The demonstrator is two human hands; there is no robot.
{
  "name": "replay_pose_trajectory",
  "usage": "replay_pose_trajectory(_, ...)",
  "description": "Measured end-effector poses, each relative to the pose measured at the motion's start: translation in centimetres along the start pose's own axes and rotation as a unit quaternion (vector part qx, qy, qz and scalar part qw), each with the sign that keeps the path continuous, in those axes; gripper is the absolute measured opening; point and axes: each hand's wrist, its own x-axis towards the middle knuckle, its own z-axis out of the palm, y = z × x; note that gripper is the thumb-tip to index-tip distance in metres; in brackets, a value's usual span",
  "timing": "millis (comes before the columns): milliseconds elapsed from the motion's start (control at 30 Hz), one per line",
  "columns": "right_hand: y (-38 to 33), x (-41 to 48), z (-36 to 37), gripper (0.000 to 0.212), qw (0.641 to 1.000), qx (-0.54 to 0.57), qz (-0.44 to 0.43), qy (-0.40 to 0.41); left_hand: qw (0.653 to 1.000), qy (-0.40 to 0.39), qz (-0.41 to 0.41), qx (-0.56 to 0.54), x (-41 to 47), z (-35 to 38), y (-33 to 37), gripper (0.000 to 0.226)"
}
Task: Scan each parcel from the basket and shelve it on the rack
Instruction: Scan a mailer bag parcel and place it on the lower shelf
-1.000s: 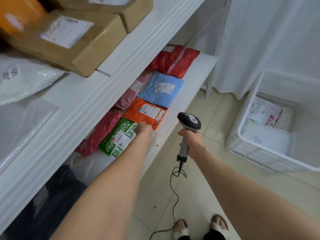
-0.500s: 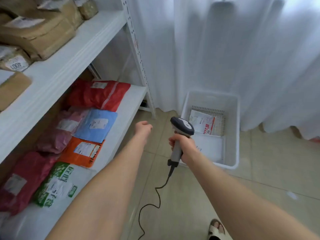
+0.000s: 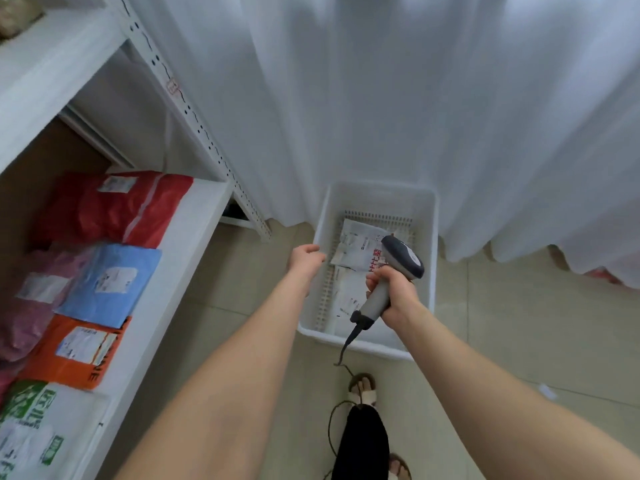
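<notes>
A white plastic basket [image 3: 377, 194] stands on the floor by the curtain. Inside lie a white parcel with red print [image 3: 358, 249] and another white parcel [image 3: 348, 299] nearer me. My right hand [image 3: 391, 292] grips a grey corded barcode scanner [image 3: 401, 259] over the basket. My left hand [image 3: 306, 259] hovers empty at the basket's left rim, fingers loosely curled. On the rack's lower shelf [image 3: 173, 271] at the left lie red [image 3: 104, 206], blue [image 3: 110, 284], orange [image 3: 74, 351], pink [image 3: 24, 310] and green-and-white [image 3: 31, 431] parcels.
A white curtain [image 3: 415, 98] hangs behind the basket. The rack's perforated upright [image 3: 207, 147] slants between shelf and basket. Beige tiled floor [image 3: 519, 323] spreads to the right. My sandalled feet [image 3: 362, 388] and the scanner cable [image 3: 332, 420] are below the basket.
My left hand left the orange parcel on the shelf and swung right to the basket's rim. My right hand carried the scanner over the basket. The view turned from the rack toward the basket.
</notes>
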Motion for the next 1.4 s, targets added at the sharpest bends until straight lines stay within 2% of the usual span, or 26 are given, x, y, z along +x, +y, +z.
replay_pose_trajectory(233, -3.4, 10.8, 2.1, 0.008, 0.999, 0.02, 0.018, 0.03, 0.998, -0.046, -0.016, 0.026, 10.4, 6.5, 1.7, 0.043)
replay_pose_trajectory(433, -3.5, 21.8, 2.2, 0.003, 0.996, 0.03, 0.041, 0.068, 0.995, -0.063, -0.023, 0.08, 20.4, 12.5, 0.0, 0.045)
replay_pose_trajectory(600, -1.5, 31.5, 0.9, 0.009, 0.996, 0.028, 0.03, 0.082, 0.992, -0.069, -0.035, 0.096, 28.6, 17.0, -4.1, 0.047)
replay_pose_trajectory(867, 4.3, 46.9, -2.8, 0.004, 0.996, 0.005, 0.039, 0.085, 0.987, -0.055, -0.049, 0.144, 42.3, 23.1, -14.3, 0.061)
replay_pose_trajectory(1000, 6.8, 52.9, -4.1, 0.013, 0.995, 0.012, 0.045, 0.085, 0.981, -0.044, -0.04, 0.182, 48.1, 25.8, -18.4, 0.068)
replay_pose_trajectory(1200, 8.7, 59.4, -5.6, 0.014, 0.995, 0.011, 0.04, 0.094, 0.967, -0.01, -0.041, 0.253, 54.8, 27.5, -21.8, 0.084)
replay_pose_trajectory(1300, 9.2, 61.1, -5.9, 0.015, 0.997, 0.013, 0.039, 0.07, 0.962, -0.014, -0.047, 0.27, 56.4, 27.6, -22.7, 0.09)
replay_pose_trajectory(1400, 9.6, 61.5, -6.1, 0.014, 0.997, 0.021, 0.041, 0.055, 0.969, -0.034, -0.06, 0.238, 55.9, 28.0, -23.4, 0.075)
